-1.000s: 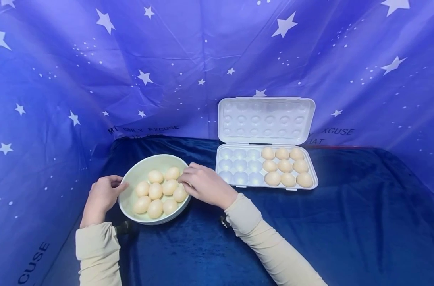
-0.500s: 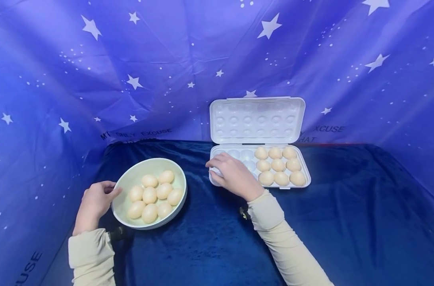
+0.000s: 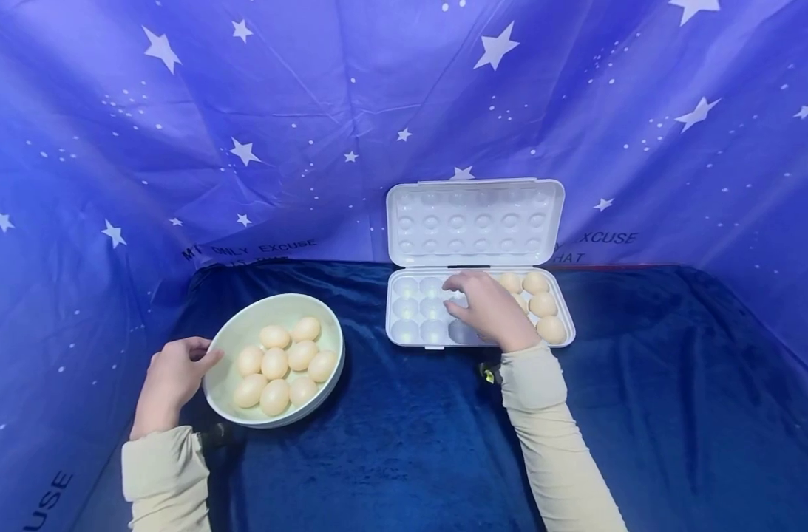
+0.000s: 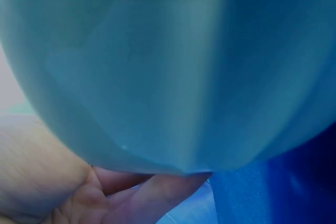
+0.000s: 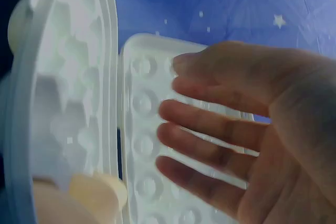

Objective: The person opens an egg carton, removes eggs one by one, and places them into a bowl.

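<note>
My left hand (image 3: 174, 377) grips the left rim of a pale green bowl (image 3: 244, 325), thumb over the edge. Several eggs (image 3: 274, 363) lie in the bowl. In the left wrist view the bowl's outer wall (image 4: 131, 77) fills most of the picture, the thumb (image 4: 152, 195) below it. My right hand (image 3: 493, 307) hovers over the middle of a white egg carton (image 3: 433, 332), hiding some of its eggs. Its fingers are spread and hold nothing in the right wrist view. Eggs (image 3: 548, 329) fill cups on the carton's right side; the left cups are bare.
The carton's lid (image 3: 475, 222) stands upright at the back, against a purple star-patterned curtain (image 3: 297, 89). Dark blue velvet cloth (image 3: 390, 436) covers the table beneath the bowl and carton. The curtain also closes in the left and right sides.
My right hand has left the bowl's right rim and moved right, over the carton's left cups, then to its middle. My left hand stays on the bowl. The head view has shifted slightly.
</note>
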`<state>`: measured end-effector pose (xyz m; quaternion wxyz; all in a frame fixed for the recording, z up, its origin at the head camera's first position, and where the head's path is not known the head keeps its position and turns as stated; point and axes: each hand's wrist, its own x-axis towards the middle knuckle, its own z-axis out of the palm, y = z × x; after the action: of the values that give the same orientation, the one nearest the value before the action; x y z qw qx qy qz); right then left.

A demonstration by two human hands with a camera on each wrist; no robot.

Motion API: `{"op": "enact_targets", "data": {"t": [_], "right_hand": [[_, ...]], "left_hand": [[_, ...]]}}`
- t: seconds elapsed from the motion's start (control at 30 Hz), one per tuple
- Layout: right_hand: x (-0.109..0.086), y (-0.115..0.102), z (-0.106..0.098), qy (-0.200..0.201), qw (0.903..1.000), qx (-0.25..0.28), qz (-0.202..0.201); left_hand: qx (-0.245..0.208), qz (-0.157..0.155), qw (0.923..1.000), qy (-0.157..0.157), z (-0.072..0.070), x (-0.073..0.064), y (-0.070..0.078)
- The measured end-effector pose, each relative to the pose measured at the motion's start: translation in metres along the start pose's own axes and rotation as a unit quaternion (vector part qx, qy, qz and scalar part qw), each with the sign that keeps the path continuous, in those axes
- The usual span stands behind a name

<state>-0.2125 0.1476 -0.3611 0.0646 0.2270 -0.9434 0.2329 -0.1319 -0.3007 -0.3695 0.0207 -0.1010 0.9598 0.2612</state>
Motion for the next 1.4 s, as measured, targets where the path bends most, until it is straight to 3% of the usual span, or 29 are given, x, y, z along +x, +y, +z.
{"op": "enact_targets", "data": {"t": [0.37,0.6,0.97,1.4], "right_hand": [[-0.007,0.039,-0.005,-0.036,0.9968,0.032,0.064],[-0.007,0.05,0.0,-0.046,0.9944,0.043,0.085],[-0.007,0.052,0.009,-0.018,0.993,0.04,0.109],[-0.006,0.042,-0.001,0.021,0.9902,0.055,0.127]], "left_hand": [[0.004,0.006,1.0,0.005,0.0,0.0,0.001],[0.004,0.0,1.0,0.001,0.0,0.0,0.0],[0.005,-0.007,1.0,0.0,0.0,0.002,0.0],[0.002,0.0,1.0,0.001,-0.001,0.003,-0.001]]}}
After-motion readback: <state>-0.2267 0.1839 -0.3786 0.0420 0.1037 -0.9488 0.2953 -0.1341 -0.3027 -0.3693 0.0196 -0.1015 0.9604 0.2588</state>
